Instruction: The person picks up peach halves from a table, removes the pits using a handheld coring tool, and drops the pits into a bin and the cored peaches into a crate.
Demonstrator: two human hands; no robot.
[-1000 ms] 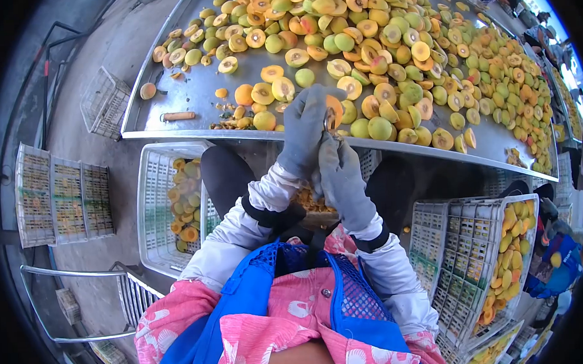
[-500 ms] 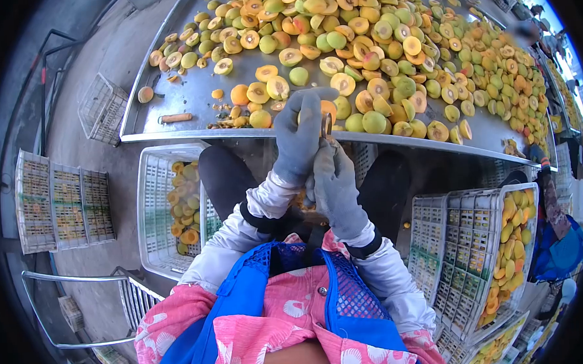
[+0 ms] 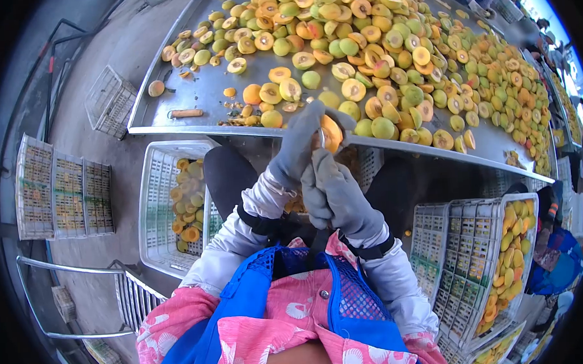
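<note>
A yellow peach half (image 3: 331, 134) is gripped in my gloved left hand (image 3: 297, 143), raised just in front of the table edge. My gloved right hand (image 3: 344, 199) is closed just below it, holding a pitting tool with a thin, curved metal blade (image 3: 321, 139) against the fruit. The fingers hide its handle. Beyond both hands, halved peaches (image 3: 390, 60), many with stones showing, are heaped on the metal table (image 3: 223, 110). Another pitting tool (image 3: 186, 113) with a wooden handle lies near the table's front left edge.
A white crate (image 3: 151, 207) with peach halves stands by my left leg. More filled crates (image 3: 467, 265) are stacked at my right. Farther left are a crate stack (image 3: 64, 185) and a metal-framed chair (image 3: 74, 269). Other people work at the far right.
My left hand has turned, bringing the peach half's orange side into view. The blade now lies against the fruit, and my right hand has shifted slightly down and right.
</note>
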